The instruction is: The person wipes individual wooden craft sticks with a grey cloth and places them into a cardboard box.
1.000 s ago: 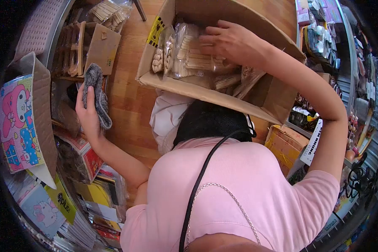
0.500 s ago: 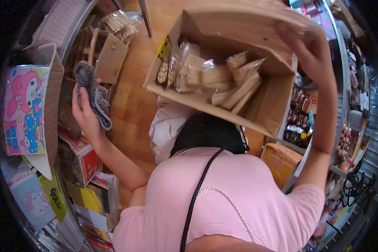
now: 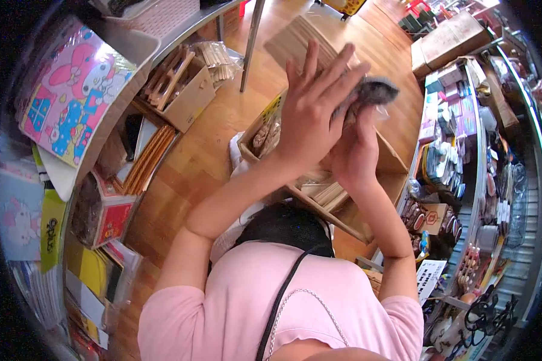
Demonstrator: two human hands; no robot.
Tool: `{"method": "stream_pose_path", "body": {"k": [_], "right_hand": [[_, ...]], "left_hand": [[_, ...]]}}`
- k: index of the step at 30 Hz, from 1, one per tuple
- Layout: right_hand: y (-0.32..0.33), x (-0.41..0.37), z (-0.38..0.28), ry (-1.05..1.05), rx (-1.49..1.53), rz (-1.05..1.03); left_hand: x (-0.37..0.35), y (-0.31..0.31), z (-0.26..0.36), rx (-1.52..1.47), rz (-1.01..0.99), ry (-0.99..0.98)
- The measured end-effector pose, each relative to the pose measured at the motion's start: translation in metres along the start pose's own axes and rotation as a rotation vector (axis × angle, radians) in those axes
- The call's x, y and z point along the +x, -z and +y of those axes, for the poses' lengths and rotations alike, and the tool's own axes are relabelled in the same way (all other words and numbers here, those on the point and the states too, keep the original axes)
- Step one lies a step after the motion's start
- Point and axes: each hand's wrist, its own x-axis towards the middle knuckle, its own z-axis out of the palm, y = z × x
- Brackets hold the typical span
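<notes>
My left hand (image 3: 313, 111) reaches across the cardboard box with its fingers spread over a tan, ridged bundle of wooden sticks (image 3: 300, 41). The bundle is partly blurred and tilted. A dark grey fluffy cloth (image 3: 378, 90) sticks out on the right from under the left hand's fingers. My right hand (image 3: 356, 147) is close behind, palm facing the left hand, around the lower part of the bundle; its grip is mostly hidden. Below both hands stands the open cardboard box (image 3: 386, 180). Inside are plastic-wrapped wooden sticks (image 3: 326, 194).
Shelves with a pink cartoon-print pack (image 3: 78, 90) and a small box of wooden items (image 3: 190, 99) line the left. On the right are crowded metal racks (image 3: 464, 198) of small goods. A large carton (image 3: 448, 45) sits at the far right, beyond the wooden floor (image 3: 223, 120).
My left hand has swung from the left side to above the box, bringing the grey cloth to the bundle. The right hand has come down and inward. The view has turned right.
</notes>
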Motion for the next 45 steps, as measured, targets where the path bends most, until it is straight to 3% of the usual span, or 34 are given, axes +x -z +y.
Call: {"method": "stream_pose_path", "body": {"k": [2,4,7,10,11,13,18,21,23,25,27,30,32,34,35,37,41,43,45], "right_hand": [[0.000,-0.008,-0.001,0.055,0.002,-0.039],[0.000,-0.015,0.002,0.060,-0.231,-0.061],[-0.002,-0.015,0.005,0.070,-0.236,-0.039],[0.008,-0.001,0.001,0.048,-0.256,0.024],[0.015,0.003,0.004,0.015,-0.132,0.055],[0.008,0.000,0.002,0.042,0.039,0.116],[0.024,-0.003,0.010,0.048,-0.080,0.060],[0.017,-0.013,0.007,0.032,-0.263,0.173],[0.010,-0.013,0.004,0.108,-0.408,0.234],[0.009,-0.003,0.004,0.161,-0.294,0.230],[0.033,0.001,0.005,0.153,-0.251,0.156],[0.011,-0.001,0.003,0.083,-0.009,0.181],[0.021,-0.005,0.008,0.051,-0.029,0.189],[0.038,-0.014,0.011,0.355,-1.269,0.187],[0.022,-0.015,0.007,0.096,-0.309,0.212],[0.019,-0.016,0.007,0.129,-0.330,0.184],[0.025,0.000,0.002,0.132,-0.190,0.223],[0.008,0.000,0.001,0.111,-0.140,0.273],[-0.007,0.000,0.000,0.126,-0.106,0.320]], "left_hand": [[0.017,-0.003,-0.015,0.025,0.020,-0.011],[0.031,-0.002,-0.039,-0.246,0.132,0.136],[0.016,-0.004,-0.044,-0.154,0.106,0.266],[-0.028,-0.011,0.002,-0.240,-0.070,0.255],[-0.030,-0.013,0.008,-0.239,-0.072,0.257],[-0.027,-0.014,0.017,-0.083,-0.120,0.078],[0.024,-0.014,-0.021,0.082,-0.060,-0.041],[0.027,-0.007,-0.050,-0.199,0.004,0.292],[0.003,-0.010,-0.031,-0.129,0.018,0.235],[-0.020,-0.013,0.000,-0.062,0.028,0.186],[-0.037,-0.017,0.026,-0.131,-0.149,0.127],[-0.014,-0.020,0.015,-0.086,-0.137,0.018],[0.008,-0.011,-0.003,-0.012,-0.162,-0.008],[0.026,-0.006,-0.030,-0.047,-0.064,0.072],[0.026,-0.002,-0.040,-0.047,-0.064,0.068],[0.018,-0.002,-0.056,0.072,0.051,0.086],[-0.028,-0.012,0.007,-0.076,-0.031,0.217],[-0.034,-0.015,0.026,0.032,-0.159,0.035],[-0.018,-0.017,0.017,0.002,-0.123,0.014]]}}
